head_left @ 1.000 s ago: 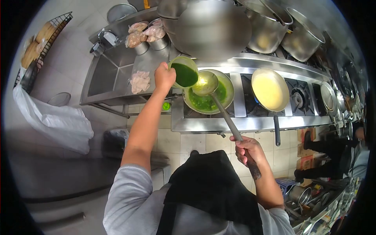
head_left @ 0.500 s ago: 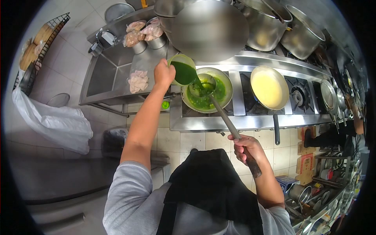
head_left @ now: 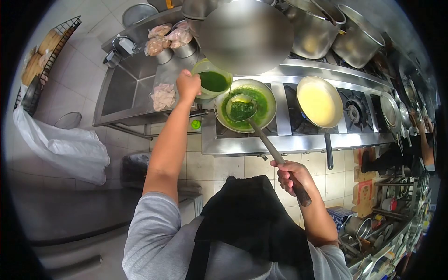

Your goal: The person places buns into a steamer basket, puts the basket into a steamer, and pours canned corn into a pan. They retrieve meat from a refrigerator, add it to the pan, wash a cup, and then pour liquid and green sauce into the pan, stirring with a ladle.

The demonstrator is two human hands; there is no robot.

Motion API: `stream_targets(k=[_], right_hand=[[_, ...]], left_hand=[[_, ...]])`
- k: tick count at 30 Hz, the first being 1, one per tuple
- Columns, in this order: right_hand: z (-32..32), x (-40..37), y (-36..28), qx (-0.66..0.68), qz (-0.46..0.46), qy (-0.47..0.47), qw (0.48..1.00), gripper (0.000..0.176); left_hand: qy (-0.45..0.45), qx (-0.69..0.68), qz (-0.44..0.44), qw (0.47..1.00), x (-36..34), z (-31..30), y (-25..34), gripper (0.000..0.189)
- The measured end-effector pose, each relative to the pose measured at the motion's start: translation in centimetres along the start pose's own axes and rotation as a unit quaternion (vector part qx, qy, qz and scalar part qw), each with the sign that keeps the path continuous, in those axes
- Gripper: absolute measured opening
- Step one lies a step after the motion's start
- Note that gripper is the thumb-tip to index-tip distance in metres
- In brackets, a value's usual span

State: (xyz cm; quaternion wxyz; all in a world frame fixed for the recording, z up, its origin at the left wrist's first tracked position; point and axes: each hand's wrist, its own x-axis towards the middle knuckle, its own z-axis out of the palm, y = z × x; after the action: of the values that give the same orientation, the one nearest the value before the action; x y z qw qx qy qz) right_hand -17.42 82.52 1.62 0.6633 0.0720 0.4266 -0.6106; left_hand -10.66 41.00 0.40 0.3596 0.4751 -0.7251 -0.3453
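Note:
My left hand (head_left: 189,86) grips a translucent pitcher (head_left: 203,68) of dark green liquid, tilted only a little toward the left pan; a thin drip hangs from its lip. The fingers on the far side are hidden. Wrapped round a long handle, my right hand (head_left: 292,176) holds a ladle (head_left: 269,148). Its bowl sits in the left frying pan (head_left: 272,108), full of green liquid, with more green sauce around it. On the burner to the right, a second frying pan (head_left: 298,93) contains a pale yellow liquid, its black handle pointing toward me.
Large steel pots (head_left: 317,39) stand along the back of the stove (head_left: 281,100). Left of it is a steel sink (head_left: 122,88) with bagged food (head_left: 158,39) and a pale bundle (head_left: 163,97) on its counter. Another person's arm (head_left: 427,144) shows at far right.
My left hand has drawn the pitcher slightly left and tipped it back, so the broad green pour has thinned to a drip. The ladle's bowl now shows fuller view in the pan.

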Motion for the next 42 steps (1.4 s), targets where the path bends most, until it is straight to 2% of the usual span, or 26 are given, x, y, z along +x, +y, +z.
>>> stream_targets(k=[2, 5, 6, 8, 10, 11, 13, 17, 19, 20, 22, 23, 24, 26, 28, 29, 31, 32, 34, 35, 36, 38, 39, 40, 42], right_hand=[[-0.5, 0.4, 0.1, 0.021, 0.003, -0.012, 1.0, 0.024], [-0.7, 1.1, 0.4, -0.022, -0.01, -0.014, 1.0, 0.024], [-0.4, 1.6, 0.9, -0.144, -0.055, 0.033, 0.987, 0.022], [0.6, 2.0, 1.7, -0.373, -0.118, 0.127, 0.912, 0.019], [0.0, 2.7, 2.3, -0.535, -0.168, 0.186, 0.807, 0.024], [-0.6, 3.2, 2.5, -0.538, -0.167, 0.186, 0.805, 0.024], [-2.0, 4.1, 2.7, -0.668, -0.267, 0.235, 0.654, 0.023], [-3.1, 6.0, 3.5, -0.677, -0.233, 0.279, 0.64, 0.023], [-4.1, 7.6, 4.8, -0.662, -0.243, 0.278, 0.652, 0.025], [-6.2, 9.4, 5.9, -0.609, -0.225, 0.245, 0.72, 0.026], [-2.0, 8.2, 5.3, -0.388, -0.123, 0.172, 0.897, 0.024], [-2.1, 8.4, 4.9, -0.241, -0.101, 0.112, 0.959, 0.02], [-1.5, 7.4, 3.6, -0.021, -0.024, 0.044, 0.999, 0.019], [-2.2, 7.5, 3.0, 0.128, 0.01, -0.065, 0.99, 0.019], [-0.1, 6.1, 3.1, 0.105, 0.003, -0.035, 0.994, 0.02], [0.6, 5.8, 3.2, -0.012, -0.037, 0.012, 0.999, 0.024], [0.6, 6.0, 3.6, -0.22, -0.108, 0.078, 0.966, 0.028], [0.9, 5.9, 4.0, -0.223, -0.106, 0.08, 0.966, 0.028], [2.0, 5.9, 4.7, -0.405, -0.167, 0.184, 0.88, 0.024], [1.9, 5.7, 4.5, -0.459, -0.157, 0.198, 0.852, 0.029], [1.0, 5.8, 4.6, -0.462, -0.156, 0.199, 0.85, 0.029], [-1.0, 6.4, 5.2, -0.615, -0.241, 0.25, 0.708, 0.03], [0.5, 5.9, 5.2, -0.659, -0.248, 0.282, 0.652, 0.03], [0.1, 6.3, 5.4, -0.661, -0.248, 0.28, 0.65, 0.03], [-1.9, 7.7, 6.8, -0.691, -0.267, 0.311, 0.596, 0.028]], left_hand=[[-0.02, -0.195, -0.119, 0.973, 0.7, -0.3, -0.6, 0.011], [-0.045, -0.283, -0.157, 0.945, -0.7, -2.4, 0.5, 0.012], [-0.053, -0.327, -0.171, 0.928, -1.3, -3.3, 0.6, 0.012], [-0.062, -0.354, -0.163, 0.919, -2.9, -5.5, 0.4, 0.012], [-0.069, -0.382, -0.146, 0.91, -4.9, -8.1, 0.2, 0.008], [-0.068, -0.384, -0.147, 0.909, -5.9, -9.3, -0.1, 0.008], [-0.062, -0.382, -0.132, 0.913, -8.2, -11.8, -1.0, 0.006], [-0.017, -0.338, -0.17, 0.926, -12.6, -15.3, -4.9, 0.007], [-0.006, -0.32, -0.181, 0.93, -14.4, -16.2, -7.9, 0.008], [0.007, -0.3, -0.187, 0.936, -15.3, -16.5, -9.4, 0.01], [0.021, -0.283, -0.196, 0.939, -17.1, -16.8, -12.5, 0.013], [0.035, -0.273, -0.204, 0.939, -17.9, -16.9, -14.0, 0.013], [0.047, -0.264, -0.211, 0.94, -18.6, -17.1, -14.9, 0.014], [0.072, -0.256, -0.229, 0.936, -19.8, -17.5, -16.2, 0.015], [0.075, -0.249, -0.223, 0.939, -20.6, -17.9, -18.4, 0.015], [0.078, -0.251, -0.227, 0.938, -21.1, -18.1, -18.9, 0.015], [0.085, -0.267, -0.247, 0.928, -21.8, -18.5, -19.1, 0.017], [0.086, -0.269, -0.25, 0.926, -22.1, -18.6, -19.5, 0.017], [0.086, -0.265, -0.251, 0.927, -22.4, -18.4, -20.3, 0.017], [0.087, -0.267, -0.253, 0.926, -22.5, -18.4, -20.5, 0.017], [0.09, -0.275, -0.249, 0.924, -22.6, -18.3, -20.6, 0.017], [0.096, -0.284, -0.247, 0.921, -22.8, -18.1, -21.1, 0.017], [0.089, -0.294, -0.246, 0.919, -22.8, -18.0, -21.6, 0.016], [0.082, -0.302, -0.244, 0.918, -22.8, -17.9, -22.0, 0.015], [0.086, -0.309, -0.238, 0.917, -23.0, -17.6, -22.7, 0.015]])
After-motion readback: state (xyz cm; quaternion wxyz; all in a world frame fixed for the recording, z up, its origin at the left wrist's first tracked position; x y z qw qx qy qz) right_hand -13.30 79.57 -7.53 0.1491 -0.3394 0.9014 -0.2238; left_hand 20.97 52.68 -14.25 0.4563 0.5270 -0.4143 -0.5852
